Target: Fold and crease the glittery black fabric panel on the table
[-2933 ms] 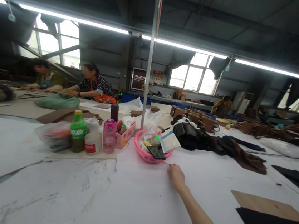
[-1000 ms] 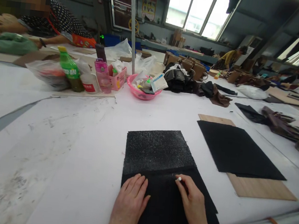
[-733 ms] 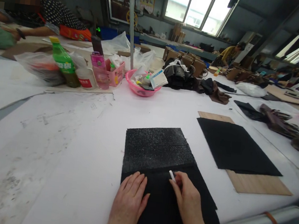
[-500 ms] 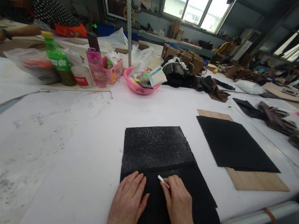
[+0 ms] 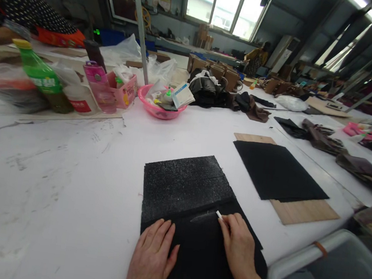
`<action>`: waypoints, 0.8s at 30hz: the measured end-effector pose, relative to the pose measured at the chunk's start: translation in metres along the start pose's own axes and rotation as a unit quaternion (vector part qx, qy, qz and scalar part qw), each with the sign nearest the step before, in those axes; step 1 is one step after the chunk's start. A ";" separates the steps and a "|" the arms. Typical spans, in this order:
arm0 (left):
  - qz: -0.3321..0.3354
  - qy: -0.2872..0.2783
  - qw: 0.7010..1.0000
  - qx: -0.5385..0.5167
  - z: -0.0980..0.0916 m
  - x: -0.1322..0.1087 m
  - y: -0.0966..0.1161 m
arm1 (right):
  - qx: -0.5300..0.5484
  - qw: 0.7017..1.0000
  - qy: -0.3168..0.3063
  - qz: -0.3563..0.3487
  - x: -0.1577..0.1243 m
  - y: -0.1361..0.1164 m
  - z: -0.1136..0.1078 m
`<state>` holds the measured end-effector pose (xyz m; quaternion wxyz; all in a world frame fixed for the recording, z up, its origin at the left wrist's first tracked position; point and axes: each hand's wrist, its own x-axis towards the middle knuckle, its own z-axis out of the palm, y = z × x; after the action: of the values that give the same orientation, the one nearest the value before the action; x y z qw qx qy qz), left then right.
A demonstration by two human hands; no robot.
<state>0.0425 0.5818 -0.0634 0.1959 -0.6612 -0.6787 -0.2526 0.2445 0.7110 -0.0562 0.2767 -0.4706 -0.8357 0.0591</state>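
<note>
My left hand lies flat on a black sheet, fingers stretched out and thumb apart, holding nothing. Between the thumb and fingers of my right hand is a short white stick, like chalk, its tip at the sheet just below a raised crosswise edge. A faint pale streak runs on the black surface left of the tip. Beyond that edge the material is a speckled black panel. My palms and wrists cover part of the lower sheet.
Black sheets rest on a wooden board to the right. A grey bin stands at lower right. Along the back are a pink basket, a green bottle and dark bags. A co-worker's sleeve shows at far left.
My right hand has moved right along the edge with the white stick, and a pale streak now shows behind it. My left hand stays flat on the sheet. The view has shifted slightly.
</note>
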 end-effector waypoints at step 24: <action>0.036 0.026 0.999 0.021 0.005 0.000 -0.007 | 0.038 0.999 -0.020 -0.024 0.001 -0.015 0.013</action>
<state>0.0356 0.5852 -0.0680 0.2367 -0.6741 -0.6542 -0.2483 0.2261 0.7055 -0.0611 0.2789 -0.4385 -0.8492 0.0941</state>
